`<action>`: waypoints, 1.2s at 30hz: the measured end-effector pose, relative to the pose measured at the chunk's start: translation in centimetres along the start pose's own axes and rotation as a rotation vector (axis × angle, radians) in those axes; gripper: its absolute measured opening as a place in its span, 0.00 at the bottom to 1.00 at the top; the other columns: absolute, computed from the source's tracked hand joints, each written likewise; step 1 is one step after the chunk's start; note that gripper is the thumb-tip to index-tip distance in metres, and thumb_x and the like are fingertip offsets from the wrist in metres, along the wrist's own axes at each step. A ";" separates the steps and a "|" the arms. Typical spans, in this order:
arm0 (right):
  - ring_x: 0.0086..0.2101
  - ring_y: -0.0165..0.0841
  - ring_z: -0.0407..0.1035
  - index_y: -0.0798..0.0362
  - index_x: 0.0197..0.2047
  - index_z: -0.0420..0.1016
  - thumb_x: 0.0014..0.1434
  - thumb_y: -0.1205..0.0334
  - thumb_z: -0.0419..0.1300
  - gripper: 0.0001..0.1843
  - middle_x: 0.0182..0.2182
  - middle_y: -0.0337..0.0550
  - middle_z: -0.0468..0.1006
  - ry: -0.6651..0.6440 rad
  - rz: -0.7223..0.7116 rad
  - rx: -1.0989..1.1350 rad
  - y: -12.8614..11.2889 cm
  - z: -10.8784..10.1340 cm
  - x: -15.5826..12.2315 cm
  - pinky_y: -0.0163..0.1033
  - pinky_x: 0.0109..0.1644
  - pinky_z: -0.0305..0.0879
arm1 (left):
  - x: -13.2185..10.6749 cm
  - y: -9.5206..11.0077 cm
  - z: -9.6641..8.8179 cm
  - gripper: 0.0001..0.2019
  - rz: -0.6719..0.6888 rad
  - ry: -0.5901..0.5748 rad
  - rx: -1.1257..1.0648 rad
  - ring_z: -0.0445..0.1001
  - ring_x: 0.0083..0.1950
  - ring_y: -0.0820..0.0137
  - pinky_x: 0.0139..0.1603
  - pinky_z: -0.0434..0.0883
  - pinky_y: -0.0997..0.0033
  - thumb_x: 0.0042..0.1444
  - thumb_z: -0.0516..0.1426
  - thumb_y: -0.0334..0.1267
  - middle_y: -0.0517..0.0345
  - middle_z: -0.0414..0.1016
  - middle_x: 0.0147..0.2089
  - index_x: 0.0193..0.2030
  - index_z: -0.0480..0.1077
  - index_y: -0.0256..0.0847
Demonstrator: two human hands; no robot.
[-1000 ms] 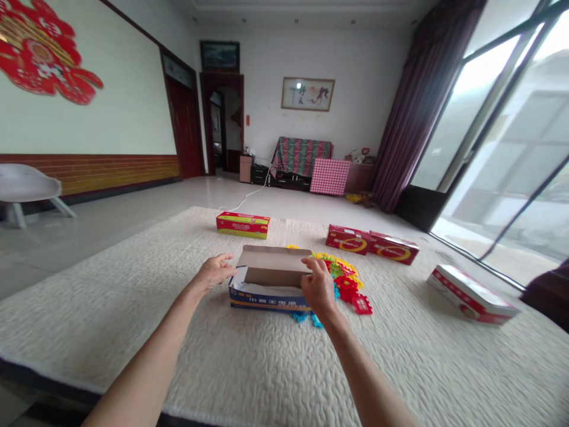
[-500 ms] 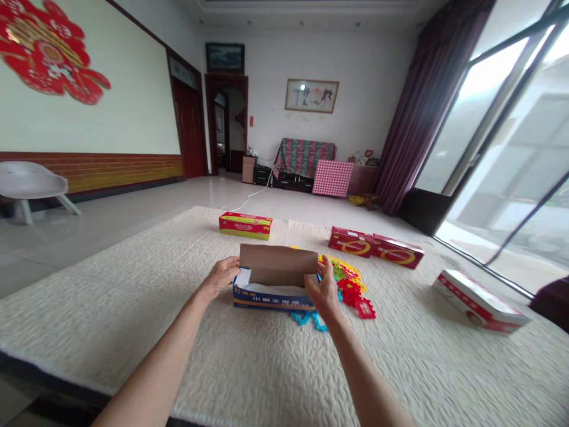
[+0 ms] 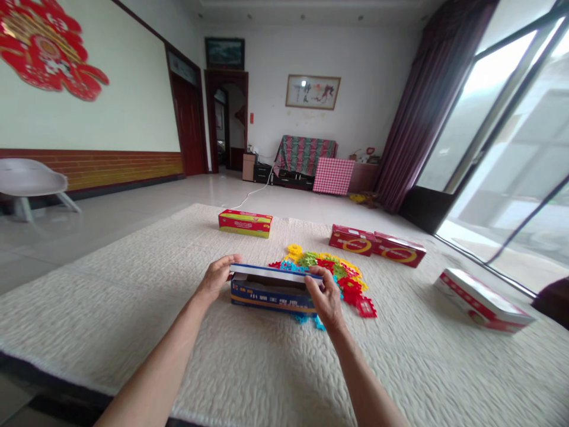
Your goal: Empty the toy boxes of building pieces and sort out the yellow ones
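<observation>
A blue cardboard box (image 3: 272, 299) with white and orange print sits on the cream quilted cover. Its hinged lid (image 3: 271, 272) is tilted partly down, leaving a dark gap along the front. My left hand (image 3: 217, 277) grips the lid's left end, fingertips over the top edge. At the other end, my right hand (image 3: 326, 292) pinches the lid's right corner between thumb and fingers. Behind the box and to its right lie several plastic interlocking pieces (image 3: 351, 289) in red, yellow, green and blue; the box hides some of them. What the box contains is hidden.
A red and green box (image 3: 244, 224) stands farther back on the quilted cover (image 3: 133, 296). Two dark red boxes (image 3: 352, 240) sit end to end at the back right. A white and red box (image 3: 484, 300) lies on the right. A white chair (image 3: 31, 181) stands at the far left.
The lid, upright before, has swung down toward the front of the box. Both hands have moved with it, and more coloured pieces now show behind the box.
</observation>
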State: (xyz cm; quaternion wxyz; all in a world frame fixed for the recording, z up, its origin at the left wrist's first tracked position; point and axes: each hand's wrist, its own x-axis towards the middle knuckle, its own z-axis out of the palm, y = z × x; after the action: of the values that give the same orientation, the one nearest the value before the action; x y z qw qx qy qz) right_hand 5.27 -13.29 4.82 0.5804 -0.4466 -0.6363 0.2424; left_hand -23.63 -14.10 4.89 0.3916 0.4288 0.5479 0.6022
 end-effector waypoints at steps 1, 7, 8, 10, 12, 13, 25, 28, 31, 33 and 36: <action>0.40 0.39 0.72 0.51 0.41 0.73 0.54 0.49 0.59 0.16 0.38 0.44 0.78 -0.004 -0.015 0.012 0.1 0.0 0.0 0.41 0.41 0.69 | -0.2 0.1 -0.1 0.21 -0.007 0.010 -0.029 0.77 0.40 0.66 0.35 0.70 0.73 0.43 0.59 0.45 0.53 0.80 0.43 0.44 0.76 0.37; 0.50 0.42 0.70 0.50 0.39 0.71 0.56 0.53 0.59 0.11 0.45 0.48 0.76 -0.053 -0.108 0.035 0.7 0.0 -0.1 0.48 0.54 0.64 | -1.3 -0.1 -0.2 0.26 0.085 0.004 -0.014 0.75 0.54 0.58 0.45 0.74 0.66 0.50 0.57 0.56 0.48 0.78 0.52 0.48 0.76 0.37; 0.50 0.42 0.69 0.50 0.39 0.71 0.56 0.54 0.59 0.11 0.46 0.48 0.76 -0.061 -0.110 0.031 0.8 0.0 -0.1 0.48 0.55 0.64 | -1.3 -0.3 -0.1 0.28 0.128 -0.004 0.035 0.74 0.55 0.57 0.50 0.73 0.64 0.50 0.58 0.58 0.47 0.78 0.52 0.47 0.76 0.37; 0.50 0.42 0.69 0.50 0.39 0.70 0.57 0.53 0.59 0.11 0.46 0.48 0.76 -0.076 -0.108 0.025 0.9 -0.1 -0.1 0.49 0.55 0.63 | -1.2 -0.6 0.2 0.30 0.200 0.004 0.123 0.73 0.57 0.56 0.58 0.69 0.62 0.48 0.59 0.61 0.45 0.78 0.53 0.46 0.77 0.36; 0.50 0.42 0.69 0.50 0.39 0.70 0.57 0.53 0.59 0.10 0.47 0.48 0.75 -0.085 -0.109 0.022 1.0 -0.1 -0.2 0.49 0.56 0.63 | -1.1 -1.0 0.3 0.32 0.240 0.029 0.168 0.72 0.58 0.56 0.61 0.67 0.61 0.46 0.59 0.64 0.45 0.78 0.53 0.45 0.77 0.35; 0.50 0.42 0.69 0.50 0.40 0.70 0.57 0.53 0.59 0.10 0.47 0.48 0.75 -0.086 -0.114 0.021 1.0 -0.1 -0.3 0.49 0.56 0.63 | -1.0 -1.2 0.4 0.33 0.250 0.038 0.178 0.73 0.58 0.56 0.61 0.67 0.60 0.46 0.59 0.65 0.44 0.78 0.53 0.45 0.77 0.36; 0.48 0.41 0.69 0.49 0.41 0.71 0.60 0.55 0.58 0.09 0.44 0.47 0.75 0.005 -0.214 0.018 1.1 0.4 -1.1 0.48 0.56 0.63 | 0.3 -2.8 0.8 0.27 0.345 0.117 0.206 0.76 0.52 0.58 0.57 0.70 0.63 0.52 0.57 0.63 0.48 0.80 0.47 0.40 0.78 0.38; 0.48 0.41 0.69 0.49 0.41 0.71 0.60 0.56 0.58 0.08 0.44 0.47 0.75 0.007 -0.223 0.014 1.1 0.3 -1.2 0.48 0.56 0.63 | 0.6 -3.0 0.8 0.27 0.351 0.116 0.217 0.76 0.52 0.59 0.56 0.70 0.65 0.53 0.56 0.62 0.49 0.80 0.46 0.40 0.78 0.38; 0.48 0.41 0.69 0.49 0.41 0.71 0.60 0.56 0.58 0.07 0.44 0.46 0.76 0.003 -0.224 0.011 1.1 0.1 -1.1 0.48 0.55 0.64 | 0.5 -3.1 0.9 0.25 0.374 0.112 0.228 0.76 0.52 0.60 0.57 0.69 0.66 0.54 0.56 0.61 0.49 0.80 0.47 0.40 0.77 0.38; 0.48 0.41 0.70 0.48 0.40 0.71 0.60 0.57 0.58 0.07 0.43 0.46 0.76 -0.004 -0.229 0.011 0.9 0.0 -1.2 0.48 0.54 0.64 | 0.2 -3.0 0.9 0.24 0.386 0.109 0.227 0.75 0.54 0.60 0.58 0.68 0.66 0.54 0.57 0.59 0.49 0.79 0.48 0.40 0.77 0.38; 0.48 0.41 0.70 0.49 0.40 0.71 0.59 0.57 0.59 0.06 0.44 0.46 0.76 -0.022 -0.239 0.015 0.7 -0.2 -1.3 0.47 0.54 0.64 | -0.3 -2.8 1.0 0.24 0.371 0.103 0.221 0.74 0.56 0.59 0.60 0.67 0.64 0.54 0.57 0.58 0.48 0.78 0.50 0.42 0.77 0.37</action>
State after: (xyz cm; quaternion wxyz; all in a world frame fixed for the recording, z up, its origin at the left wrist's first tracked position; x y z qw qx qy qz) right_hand 5.59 -14.16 3.62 0.6016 -0.3603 -0.6895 0.1811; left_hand -22.62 -13.83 2.12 0.1962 0.5311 0.5417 0.6213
